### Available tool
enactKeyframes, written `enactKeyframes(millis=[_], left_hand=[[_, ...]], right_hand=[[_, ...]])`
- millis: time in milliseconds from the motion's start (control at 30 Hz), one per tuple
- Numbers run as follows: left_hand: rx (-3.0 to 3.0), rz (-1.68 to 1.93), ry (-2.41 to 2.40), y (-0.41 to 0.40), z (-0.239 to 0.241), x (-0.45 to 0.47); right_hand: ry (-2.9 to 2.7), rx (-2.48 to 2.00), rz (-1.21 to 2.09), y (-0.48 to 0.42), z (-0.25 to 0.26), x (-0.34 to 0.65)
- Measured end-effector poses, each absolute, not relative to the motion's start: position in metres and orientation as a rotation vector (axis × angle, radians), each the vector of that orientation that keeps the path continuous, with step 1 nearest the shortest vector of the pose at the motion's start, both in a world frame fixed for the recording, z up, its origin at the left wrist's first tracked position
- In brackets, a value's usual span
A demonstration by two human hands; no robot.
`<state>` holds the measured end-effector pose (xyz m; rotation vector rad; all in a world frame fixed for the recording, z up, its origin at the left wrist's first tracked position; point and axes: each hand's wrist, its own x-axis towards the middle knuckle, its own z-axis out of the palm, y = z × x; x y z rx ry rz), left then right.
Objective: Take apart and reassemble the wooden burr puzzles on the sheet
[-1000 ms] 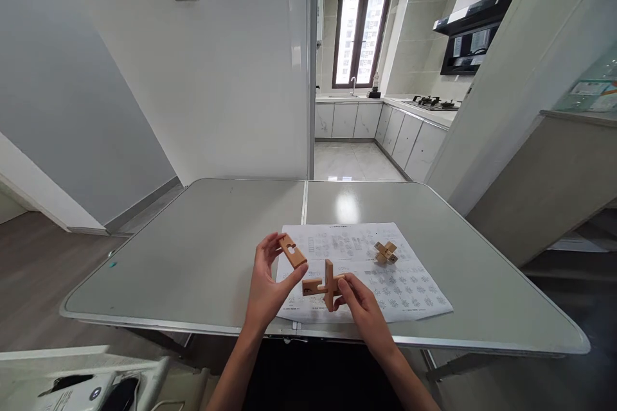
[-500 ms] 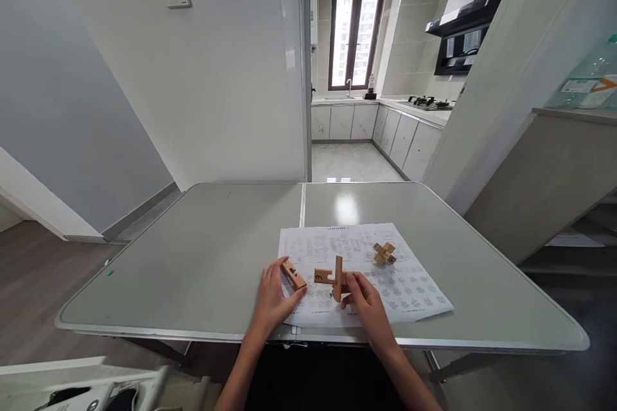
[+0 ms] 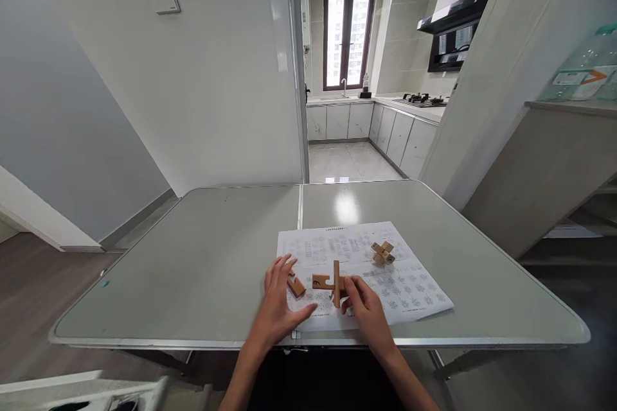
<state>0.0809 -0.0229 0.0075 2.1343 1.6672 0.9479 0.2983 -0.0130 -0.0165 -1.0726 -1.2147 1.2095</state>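
My right hand (image 3: pixel 367 311) pinches a cross of joined wooden burr puzzle pieces (image 3: pixel 336 277) between thumb and fingers. One bar of it stands upright, and another with a dark mark and a notch points left. My left hand (image 3: pixel 276 305) is open, its thumb and fingers spread around a loose notched wooden puzzle piece (image 3: pixel 297 287). That piece lies on the printed paper sheet (image 3: pixel 332 237), partly hidden behind the fingers; I cannot tell whether they touch it. Farther right on the sheet sits a small assembled wooden burr puzzle (image 3: pixel 383 252).
The sheet lies on a grey-green table (image 3: pixel 231 257) with a metal rim and a centre seam. A white wall (image 3: pixel 231 77) stands behind the table, beside a kitchen opening. Plastic bottles (image 3: pixel 588 70) stand on a ledge at right.
My left hand has let go of the loose piece, its fingers spreading and lifting off. The right hand still holds the joined pieces, now tilted slightly. The camera view has shifted a little.
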Motion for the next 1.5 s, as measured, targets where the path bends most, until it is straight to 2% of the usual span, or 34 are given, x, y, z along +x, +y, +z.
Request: enactKeyframes(millis=[133,400,867,1067,1500], left_hand=[[2.264,0.878,1.386,-0.027,0.027,0.101],[2.314,0.868,1.209,-0.019,0.034,0.123],[2.274,0.905,1.475,-0.033,0.048,0.069],[2.198,0.855,1.693,-0.033,0.028,0.039],[2.197,0.725,1.870,-0.018,0.001,0.045]], right_hand=[[-1.264,-1.053,1.223,-0.013,-0.019,0.299],[-1.362,-0.973,1.258,-0.017,-0.016,0.301],[-1.116,-0.990,1.265,-0.010,-0.020,0.305],[-1.195,-1.099,1.222,-0.011,-0.018,0.303],[-1.428,-1.282,0.903,0.013,-0.027,0.276]])
